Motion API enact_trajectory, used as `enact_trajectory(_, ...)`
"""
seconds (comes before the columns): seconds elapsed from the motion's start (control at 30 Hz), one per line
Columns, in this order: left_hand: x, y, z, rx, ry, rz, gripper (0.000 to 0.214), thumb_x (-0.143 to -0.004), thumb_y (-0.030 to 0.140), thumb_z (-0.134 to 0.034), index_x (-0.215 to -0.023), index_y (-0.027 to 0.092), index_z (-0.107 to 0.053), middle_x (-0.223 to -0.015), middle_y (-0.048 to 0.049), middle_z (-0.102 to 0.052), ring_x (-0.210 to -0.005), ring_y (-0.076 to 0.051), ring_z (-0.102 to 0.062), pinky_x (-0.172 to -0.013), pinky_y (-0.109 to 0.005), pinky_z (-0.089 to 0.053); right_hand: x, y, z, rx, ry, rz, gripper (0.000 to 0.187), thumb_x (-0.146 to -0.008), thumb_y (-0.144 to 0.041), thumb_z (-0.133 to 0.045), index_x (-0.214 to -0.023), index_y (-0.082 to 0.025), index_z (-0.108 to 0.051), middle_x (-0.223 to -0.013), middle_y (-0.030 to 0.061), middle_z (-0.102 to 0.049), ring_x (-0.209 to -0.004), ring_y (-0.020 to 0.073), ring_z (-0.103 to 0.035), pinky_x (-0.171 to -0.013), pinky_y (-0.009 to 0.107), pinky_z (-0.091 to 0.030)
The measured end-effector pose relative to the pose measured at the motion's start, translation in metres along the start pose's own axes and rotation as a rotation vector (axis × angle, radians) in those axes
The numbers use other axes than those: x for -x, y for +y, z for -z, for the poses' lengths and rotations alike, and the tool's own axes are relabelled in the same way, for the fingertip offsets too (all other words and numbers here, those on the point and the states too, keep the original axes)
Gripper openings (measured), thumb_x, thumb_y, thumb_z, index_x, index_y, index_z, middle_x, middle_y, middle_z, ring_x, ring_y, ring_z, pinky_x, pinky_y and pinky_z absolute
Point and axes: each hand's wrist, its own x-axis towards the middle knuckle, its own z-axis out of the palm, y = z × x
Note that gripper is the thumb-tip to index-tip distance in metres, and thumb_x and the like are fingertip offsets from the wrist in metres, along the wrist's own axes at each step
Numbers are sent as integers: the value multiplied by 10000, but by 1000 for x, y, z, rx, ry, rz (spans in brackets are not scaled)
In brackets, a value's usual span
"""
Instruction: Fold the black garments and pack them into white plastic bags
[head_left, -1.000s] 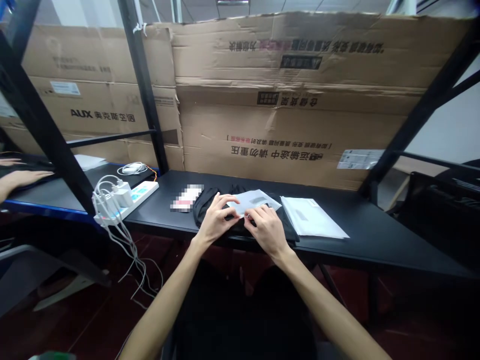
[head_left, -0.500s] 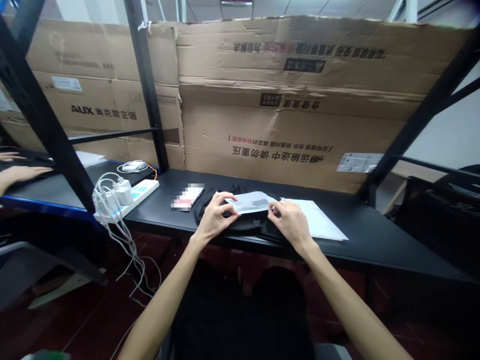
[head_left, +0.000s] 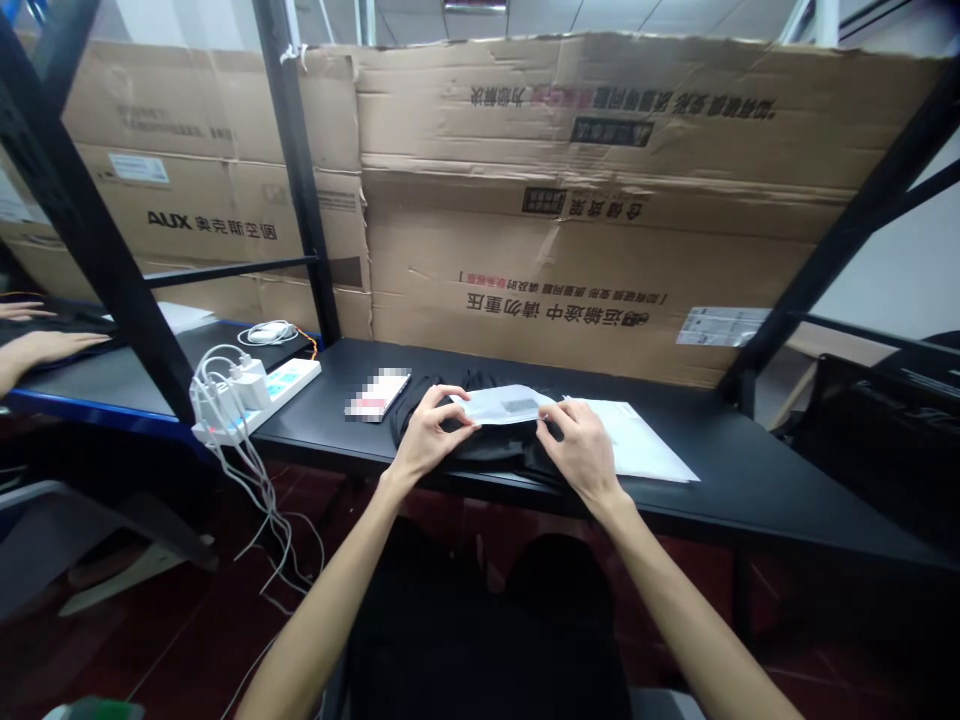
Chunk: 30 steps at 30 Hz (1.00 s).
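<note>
My left hand (head_left: 429, 433) pinches the left end of a clear plastic bag (head_left: 504, 406), and my right hand (head_left: 579, 450) pinches its right end. The bag is stretched flat between them, just above a bundle of black cloth (head_left: 480, 445) that lies on the black table (head_left: 750, 470). Both hands have their fingers closed on the bag's edges. A grey label shows near the bag's middle.
A stack of clear bags (head_left: 637, 450) lies right of the cloth. A small pink-and-white packet (head_left: 377, 393) and a white power strip (head_left: 259, 392) with chargers sit to the left. Cardboard sheets (head_left: 585, 210) wall the back. Another person's hand (head_left: 45, 347) rests at far left.
My right hand slid from the bag's middle to its right end, and the bag now lies spread out between both hands. The view shifted slightly.
</note>
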Motion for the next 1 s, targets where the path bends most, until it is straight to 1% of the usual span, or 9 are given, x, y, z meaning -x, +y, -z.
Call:
enact_trajectory(0.13,0,-2,-1,9,25,3,146,-950,279,-840,-841,227,-758,-1244,-86,-732,-1186,-266,-707,-1120,-477,-568,1,3,0,-20,-31,93,132,-1050,-182,-596,-1000,-231,-707,-954,70,-731,-932,275,-656,-883,427,-518)
enact_trajectory(0.23,-2,0,1,-34,1,7,141,-952,267,-831,-842,234,-749,-1260,-75,-728,-1205,-261,-702,-1165,-490,-547,2,3,1,-100,-36,111,132,-1066,-189,-588,-1027,-229,-707,-958,70,-725,-923,262,-664,-882,415,-532)
enact_trajectory(0.33,-5,7,6,-164,-26,35,63,-953,234,-807,-955,247,-745,-1310,-72,-712,-1267,-273,-677,-1272,-566,-450,1,-1,2,-126,-12,107,116,-1083,-220,-602,-1056,-231,-714,-978,75,-730,-943,261,-675,-875,405,-534)
enact_trajectory(0.4,-6,16,7,-277,-53,24,196,-942,225,-808,-1120,263,-737,-1360,-78,-696,-1315,-287,-656,-1324,-629,-361,0,-5,2,-112,5,116,102,-1085,-234,-621,-1068,-233,-722,-1025,86,-747,-973,265,-686,-881,404,-528)
enact_trajectory(0.47,-7,24,2,-363,-103,-35,291,-947,245,-811,-1222,279,-721,-1393,-77,-690,-1339,-291,-649,-1356,-667,-283,-3,-11,1,-102,3,144,92,-1088,-247,-638,-1073,-234,-728,-1056,87,-768,-990,263,-695,-886,402,-520)
enact_trajectory(0.53,-7,29,-9,-408,-155,-103,239,-982,272,-788,-1214,285,-732,-1386,-69,-705,-1337,-282,-659,-1374,-678,-233,-5,-17,-1,-105,-18,184,92,-1096,-260,-644,-1074,-232,-730,-1045,77,-788,-994,258,-701,-888,400,-513)
enact_trajectory(0.7,-9,25,-37,-425,-148,-157,88,-1034,257,-731,-1107,273,-777,-1248,-46,-769,-1193,-240,-724,-1370,-666,-276,-5,-20,-2,-126,-63,240,119,-1115,-273,-625,-1122,-222,-732,-1037,74,-812,-1000,260,-706,-893,401,-514)
enact_trajectory(0.87,-15,21,-43,-403,-158,-290,95,-1057,265,-711,-1100,270,-795,-1216,-44,-792,-1129,-231,-738,-1331,-653,-358,1,-15,2,-160,-129,201,159,-1135,-283,-577,-1149,-232,-726,-1072,79,-811,-1016,264,-721,-931,414,-537)
enact_trajectory(1.0,-18,21,-45,-396,-163,-296,85,-1052,274,-717,-1061,281,-801,-1209,-34,-795,-1109,-226,-740,-1324,-638,-367,6,-11,8,-120,-109,198,160,-1125,-240,-575,-1103,-227,-733,-1051,76,-801,-1008,258,-712,-908,406,-527)
